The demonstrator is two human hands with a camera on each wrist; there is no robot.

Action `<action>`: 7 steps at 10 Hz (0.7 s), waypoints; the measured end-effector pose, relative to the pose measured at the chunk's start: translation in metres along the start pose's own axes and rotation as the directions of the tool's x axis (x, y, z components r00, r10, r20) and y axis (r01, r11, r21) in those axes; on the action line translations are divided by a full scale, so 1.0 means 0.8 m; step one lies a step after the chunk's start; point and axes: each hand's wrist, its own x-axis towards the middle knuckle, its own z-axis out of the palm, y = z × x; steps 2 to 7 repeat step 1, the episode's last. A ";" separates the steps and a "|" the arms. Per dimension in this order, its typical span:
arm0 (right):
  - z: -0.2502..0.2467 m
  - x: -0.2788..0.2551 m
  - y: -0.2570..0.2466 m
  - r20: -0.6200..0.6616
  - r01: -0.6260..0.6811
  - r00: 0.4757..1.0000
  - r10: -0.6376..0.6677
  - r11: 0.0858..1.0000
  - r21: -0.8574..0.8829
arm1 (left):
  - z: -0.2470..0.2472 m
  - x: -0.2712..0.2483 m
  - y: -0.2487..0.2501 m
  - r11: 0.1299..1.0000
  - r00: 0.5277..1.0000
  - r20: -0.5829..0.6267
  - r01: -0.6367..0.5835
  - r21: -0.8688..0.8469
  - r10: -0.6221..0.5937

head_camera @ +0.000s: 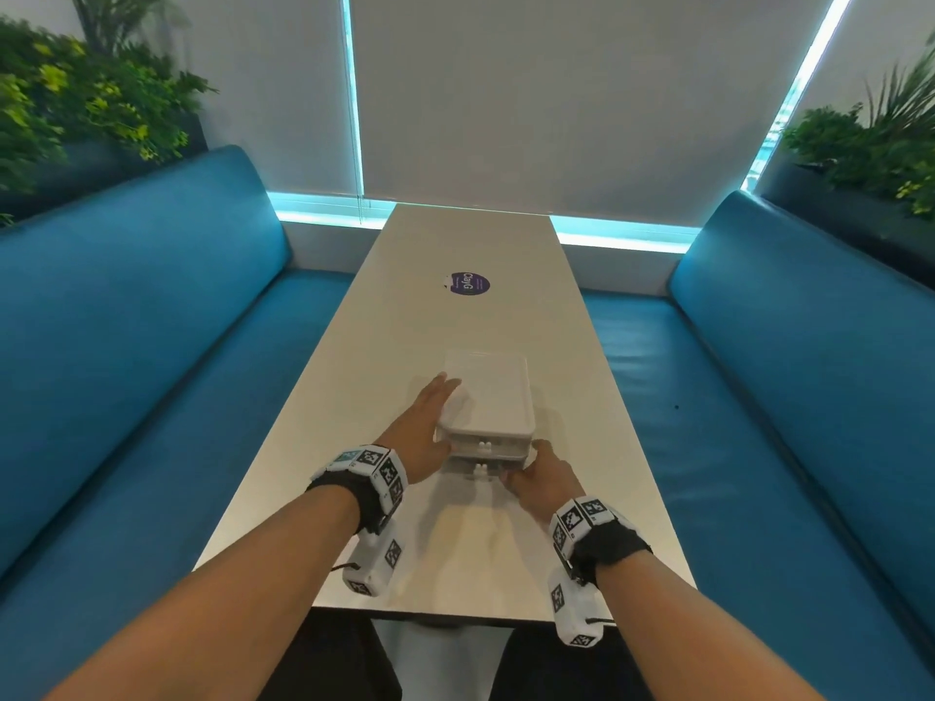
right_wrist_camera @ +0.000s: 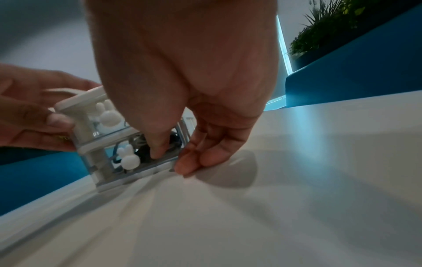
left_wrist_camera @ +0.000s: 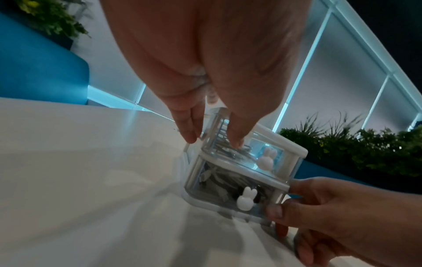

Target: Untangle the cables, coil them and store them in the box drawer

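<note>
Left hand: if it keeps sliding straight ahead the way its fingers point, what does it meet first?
Probably nothing: the left hand lies along the box's left side, and bare table runs ahead. Depth unclear.

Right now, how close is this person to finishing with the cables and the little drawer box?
Nearly done, it seems. No loose cables lie on the table; cables show through the clear bottom drawer of the box. In hand: the left hand steadies the box's side while the right hand holds the bottom drawer's front corner. Left: the drawer sticks out slightly, so probably pushing it fully in.
</note>
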 end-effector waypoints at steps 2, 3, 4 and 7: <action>-0.005 -0.015 0.010 0.036 0.012 0.999 -0.015 0.997 0.075 | 0.003 -0.021 -0.006 0.973 0.996 -0.045 0.063 -0.221 -0.074; -0.005 -0.015 0.010 0.036 0.012 0.999 -0.015 0.997 0.075 | 0.003 -0.021 -0.006 0.973 0.996 -0.045 0.063 -0.221 -0.074; -0.005 -0.015 0.010 0.036 0.012 0.999 -0.015 0.997 0.075 | 0.003 -0.021 -0.006 0.973 0.996 -0.045 0.063 -0.221 -0.074; -0.005 -0.015 0.010 0.036 0.012 0.999 -0.015 0.997 0.075 | 0.003 -0.021 -0.006 0.973 0.996 -0.045 0.063 -0.221 -0.074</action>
